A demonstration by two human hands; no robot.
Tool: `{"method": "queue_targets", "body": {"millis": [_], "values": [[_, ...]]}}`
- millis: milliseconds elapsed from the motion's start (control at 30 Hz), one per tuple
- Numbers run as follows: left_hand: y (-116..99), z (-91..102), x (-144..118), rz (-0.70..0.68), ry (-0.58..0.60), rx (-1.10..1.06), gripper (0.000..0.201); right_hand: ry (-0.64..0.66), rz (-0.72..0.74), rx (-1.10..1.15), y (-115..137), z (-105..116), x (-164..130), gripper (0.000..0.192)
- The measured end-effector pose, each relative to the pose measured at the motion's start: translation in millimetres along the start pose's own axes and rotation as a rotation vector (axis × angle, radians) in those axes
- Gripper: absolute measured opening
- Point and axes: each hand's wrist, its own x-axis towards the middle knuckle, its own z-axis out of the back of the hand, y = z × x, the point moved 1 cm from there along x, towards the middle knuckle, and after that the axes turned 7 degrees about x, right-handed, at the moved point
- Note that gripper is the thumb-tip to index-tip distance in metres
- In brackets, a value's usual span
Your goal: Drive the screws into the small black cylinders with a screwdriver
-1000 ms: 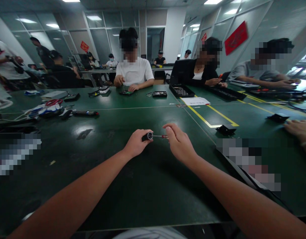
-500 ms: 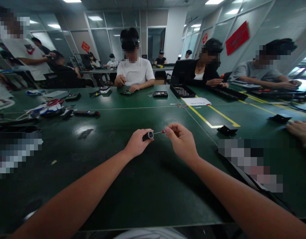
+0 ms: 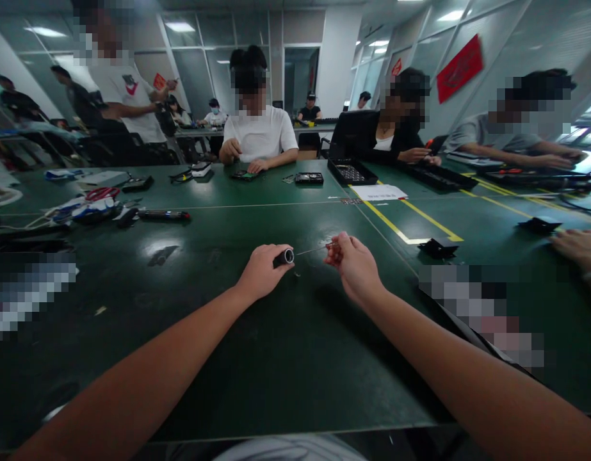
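Observation:
My left hand (image 3: 260,272) is closed around a short black cylinder (image 3: 284,257), which looks like a flashlight body. Its round, silver-rimmed end faces right and toward me. My right hand (image 3: 355,264) pinches a thin screwdriver (image 3: 317,249), whose metal shaft points left at the cylinder. The tip is just off the rim, with a small gap. Fingers hide most of the screwdriver's handle. Just below the cylinder's open end is a tiny pale piece (image 3: 297,274), too small to name.
On the green table (image 3: 257,358), a black tool (image 3: 164,216) and tangled cables (image 3: 100,203) lie at left. Black bent parts (image 3: 437,249) sit to the right, near another person's hand (image 3: 578,251). Across the table, a person (image 3: 259,137) works by a black tray (image 3: 351,173).
My right hand has turned and drawn slightly back, so the screwdriver tip has left the cylinder's end. A tiny pale piece now shows below it. The standing person moved right.

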Motion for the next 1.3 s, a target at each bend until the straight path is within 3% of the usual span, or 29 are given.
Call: {"method": "queue_targets", "body": {"millis": [200, 367, 467, 567, 667, 767, 967, 1133, 1300], "values": [[-4, 0.8, -2, 0.006, -0.011, -0.055, 0.019, -0.008, 0.141, -0.083, 1, -1, -3, 0.032], [-6, 6.1, -3, -0.003, 0.01, -0.094, 0.041, 0.001, 0.167, -0.084, 3, 0, -3, 0.033], [-10, 14.7, -1, -0.012, 0.056, -0.1, 0.041, 0.003, 0.183, -0.076, 5, -1, -3, 0.033], [-15, 24.3, 2, 0.009, 0.163, -0.065, 0.031, 0.0, 0.188, -0.076, 5, -1, -2, 0.033], [-18, 28.7, 5, 0.025, 0.358, 0.017, 0.023, 0.011, 0.191, -0.081, 4, -1, -3, 0.033], [-19, 27.2, 5, -0.003, 0.504, 0.076, 0.028, 0.028, 0.193, -0.094, 3, -1, -4, 0.033], [-12, 20.6, 8, -0.004, 0.664, 0.168, 0.034, 0.057, 0.188, -0.103, 4, -3, -6, 0.031], [-10, 24.2, 8, 0.022, 0.617, 0.104, 0.026, 0.072, 0.163, -0.114, 1, -1, -6, 0.031], [-5, 34.5, 3, 0.203, 0.61, -0.117, 0.029, 0.081, 0.142, -0.113, 0, 0, -5, 0.031]]}}
